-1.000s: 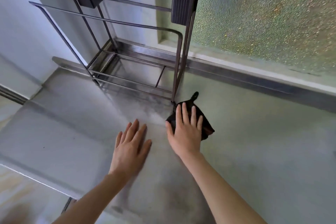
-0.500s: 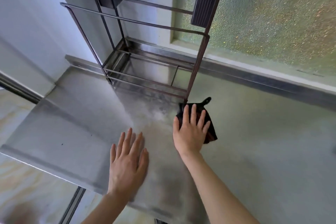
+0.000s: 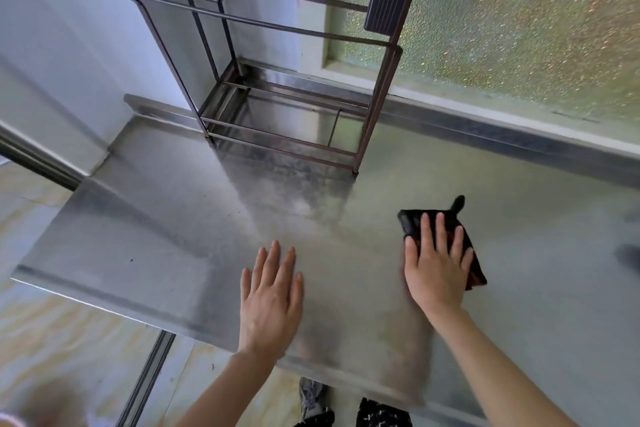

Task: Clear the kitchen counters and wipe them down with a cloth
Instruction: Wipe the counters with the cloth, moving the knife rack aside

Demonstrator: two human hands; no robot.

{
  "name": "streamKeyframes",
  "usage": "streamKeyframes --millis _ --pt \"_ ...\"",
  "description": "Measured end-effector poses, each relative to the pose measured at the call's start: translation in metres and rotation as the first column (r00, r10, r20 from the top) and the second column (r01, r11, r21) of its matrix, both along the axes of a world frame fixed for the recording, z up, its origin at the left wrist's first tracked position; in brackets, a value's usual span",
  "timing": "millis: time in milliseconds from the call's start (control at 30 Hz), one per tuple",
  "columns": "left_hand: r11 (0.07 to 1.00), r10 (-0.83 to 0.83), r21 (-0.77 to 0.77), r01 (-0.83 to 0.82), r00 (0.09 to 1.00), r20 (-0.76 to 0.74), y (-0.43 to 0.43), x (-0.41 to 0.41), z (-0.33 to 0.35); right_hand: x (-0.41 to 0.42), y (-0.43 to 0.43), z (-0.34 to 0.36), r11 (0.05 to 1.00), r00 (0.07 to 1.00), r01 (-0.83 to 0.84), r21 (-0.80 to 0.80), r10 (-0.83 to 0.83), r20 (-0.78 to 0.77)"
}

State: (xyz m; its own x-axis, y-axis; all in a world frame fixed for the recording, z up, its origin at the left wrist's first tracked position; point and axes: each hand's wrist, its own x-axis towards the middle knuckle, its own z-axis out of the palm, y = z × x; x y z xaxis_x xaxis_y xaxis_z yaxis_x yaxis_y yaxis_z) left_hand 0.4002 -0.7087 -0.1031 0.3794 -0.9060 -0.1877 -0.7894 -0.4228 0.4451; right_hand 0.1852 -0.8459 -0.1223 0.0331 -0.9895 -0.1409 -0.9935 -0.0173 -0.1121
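Cloth (image 3: 410,224) slid right beneath flat right hand (image 3: 437,274); flat left hand (image 3: 270,302) presses counter (image 3: 138,236).

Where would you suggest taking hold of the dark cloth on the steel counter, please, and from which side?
The cloth lies flat on the counter with the right hand pressing its middle under straight fingers; only its small loop and far edge stick out. I would probably pinch that loop from above, on the window side, as the grip.
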Motion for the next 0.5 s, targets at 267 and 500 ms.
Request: streamKeyframes --millis 267,500 --pt "0.998 0.020 0.058 -0.023 0.998 0.067 -0.003 -0.013 -0.007 0.022 0.091 0.006 0.908 0.908 -0.419 0.020 0.419 -0.022" --pt "0.972 -0.231 0.040 0.229 0.972 0.037 -0.017 -0.061 0.006 -0.084 0.046 0.013 0.996 0.998 0.012 0.085 -0.006 -0.068"
